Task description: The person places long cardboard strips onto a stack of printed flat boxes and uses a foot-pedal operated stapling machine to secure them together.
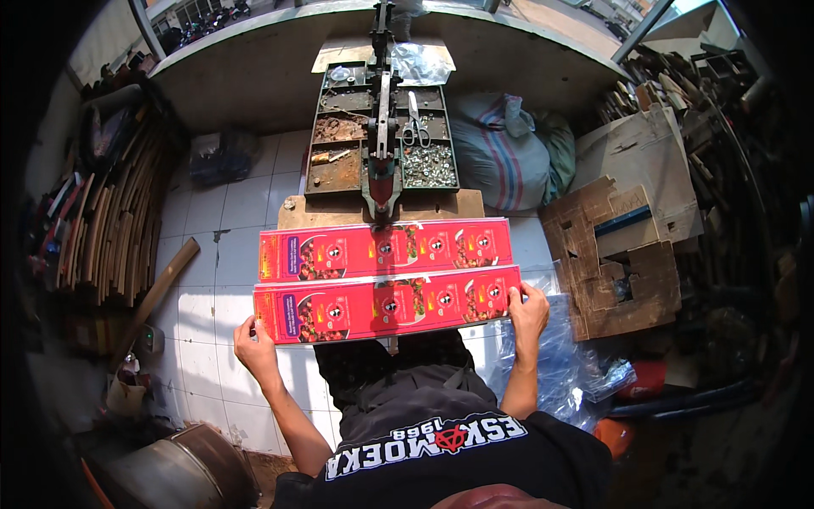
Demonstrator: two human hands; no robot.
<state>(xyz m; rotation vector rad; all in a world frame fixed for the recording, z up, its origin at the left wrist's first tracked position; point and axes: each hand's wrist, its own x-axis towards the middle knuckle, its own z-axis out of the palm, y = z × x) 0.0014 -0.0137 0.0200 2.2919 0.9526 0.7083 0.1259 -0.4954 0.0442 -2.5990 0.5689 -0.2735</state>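
Two long red printed sheets with food pictures lie side by side, a far one [360, 254] and a near one [360, 318]. Each looks like a thin stack; how many layers cannot be told. My left hand [255, 346] is closed on the left end of the near printed sheet, thumb on top. At its right end my right hand [530, 314] pinches the same sheet. A dark lever press [383, 119] rises just beyond, its lower end close to the far sheet's back edge. Under that edge shows a wooden board [458, 204].
Behind the board, a divided tray [347, 188] holds small metal pieces [430, 168] and scissors [415, 127]. Stacked cardboard [106, 237] stands at left. A stuffed sack [500, 153], cut cardboard [585, 246] and clear plastic [551, 356] are at right. A metal drum [191, 467] stands lower left.
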